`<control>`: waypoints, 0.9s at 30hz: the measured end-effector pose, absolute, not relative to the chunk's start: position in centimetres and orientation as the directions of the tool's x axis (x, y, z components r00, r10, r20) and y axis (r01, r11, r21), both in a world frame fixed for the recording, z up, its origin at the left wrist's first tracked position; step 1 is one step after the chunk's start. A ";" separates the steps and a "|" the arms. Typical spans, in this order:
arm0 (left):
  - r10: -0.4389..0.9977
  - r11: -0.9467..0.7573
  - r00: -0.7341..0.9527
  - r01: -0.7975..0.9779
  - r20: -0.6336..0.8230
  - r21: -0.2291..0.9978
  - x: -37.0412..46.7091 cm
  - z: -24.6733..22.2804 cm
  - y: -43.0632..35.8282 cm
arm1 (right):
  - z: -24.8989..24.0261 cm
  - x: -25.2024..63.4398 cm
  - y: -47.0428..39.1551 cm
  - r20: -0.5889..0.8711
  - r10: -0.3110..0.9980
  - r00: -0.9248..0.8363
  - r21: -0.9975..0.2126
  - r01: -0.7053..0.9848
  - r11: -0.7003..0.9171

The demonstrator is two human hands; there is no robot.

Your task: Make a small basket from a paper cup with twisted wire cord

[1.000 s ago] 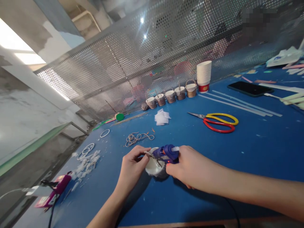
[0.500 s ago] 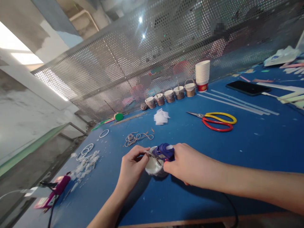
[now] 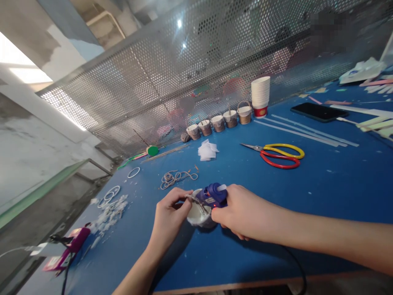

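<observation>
A small white-lined cup (image 3: 196,216) with a rough greyish outside sits in front of me on the blue table. My left hand (image 3: 172,213) is closed at its far left rim, thumb and forefinger pinching a thin greyish edge there. In my right hand (image 3: 235,209) is a blue hot glue gun (image 3: 215,196), its nozzle pointing left over the cup's rim. A pale glue stick (image 3: 221,187) pokes out of its back end, and a small red light glows near my thumb. The exact contact at the nozzle tip is hard to make out.
Beyond the hands lie a cord bundle (image 3: 175,179), white paper squares (image 3: 208,150) and red-and-yellow scissors (image 3: 276,155). Several small buckets (image 3: 217,123) and stacked paper cups (image 3: 260,96) line the mesh panel. A phone (image 3: 319,112) lies right, white scraps (image 3: 112,213) and a power strip (image 3: 69,250) left.
The glue gun has tilted slightly and shifted a little to the right, with its nozzle still at the cup's rim. My left hand keeps its pinch.
</observation>
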State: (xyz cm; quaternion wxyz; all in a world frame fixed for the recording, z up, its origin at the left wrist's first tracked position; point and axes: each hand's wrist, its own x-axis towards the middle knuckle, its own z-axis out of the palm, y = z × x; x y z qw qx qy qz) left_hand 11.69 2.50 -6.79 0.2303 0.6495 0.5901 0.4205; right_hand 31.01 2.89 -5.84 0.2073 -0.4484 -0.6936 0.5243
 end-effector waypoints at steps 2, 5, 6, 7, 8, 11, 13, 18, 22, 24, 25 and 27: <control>0.960 -0.196 -0.052 0.576 0.274 0.793 11.6 -6.8 2.5 | -5.9 30.9 3.0 -0.184 0.845 -0.503 -0.914 0.403 0.041; 0.960 -0.196 -0.056 0.568 0.275 0.799 11.6 -6.9 2.4 | -6.1 30.7 3.1 -0.210 0.843 -0.495 -0.913 0.408 0.012; 0.959 -0.196 -0.059 0.566 0.276 0.801 11.7 -6.9 2.4 | -6.2 30.7 3.2 -0.216 0.842 -0.494 -0.913 0.408 0.005; 0.959 -0.197 -0.061 0.565 0.279 0.801 11.7 -6.8 2.4 | -6.2 30.7 3.2 -0.223 0.840 -0.494 -0.912 0.409 -0.001; 0.957 -0.200 -0.061 0.566 0.282 0.800 11.7 -6.8 2.4 | -6.1 30.7 3.3 -0.231 0.837 -0.496 -0.911 0.412 -0.007; 0.955 -0.208 -0.060 0.567 0.292 0.797 11.8 -6.8 2.4 | -5.8 30.6 3.3 -0.255 0.823 -0.507 -0.903 0.429 -0.016; 0.954 -0.210 -0.060 0.569 0.295 0.795 11.8 -6.7 2.4 | -5.5 30.6 3.3 -0.267 0.819 -0.509 -0.895 0.445 -0.015; 0.949 -0.222 -0.051 0.587 0.310 0.778 11.7 -6.8 2.3 | -4.9 30.7 3.2 -0.246 0.831 -0.498 -0.880 0.475 0.024; 0.945 -0.237 -0.042 0.598 0.325 0.766 11.7 -6.8 2.2 | -4.9 31.0 3.0 -0.232 0.835 -0.500 -0.879 0.475 0.040; 0.944 -0.240 -0.037 0.601 0.326 0.763 11.7 -6.8 2.2 | -5.0 31.0 2.8 -0.244 0.833 -0.496 -0.885 0.466 0.018; 0.945 -0.240 -0.036 0.602 0.326 0.762 11.8 -6.7 2.2 | -5.0 31.0 2.8 -0.245 0.833 -0.497 -0.889 0.458 0.012; 0.946 -0.237 -0.037 0.602 0.323 0.762 11.8 -6.7 2.2 | -5.2 30.8 2.7 -0.231 0.834 -0.501 -0.898 0.439 0.016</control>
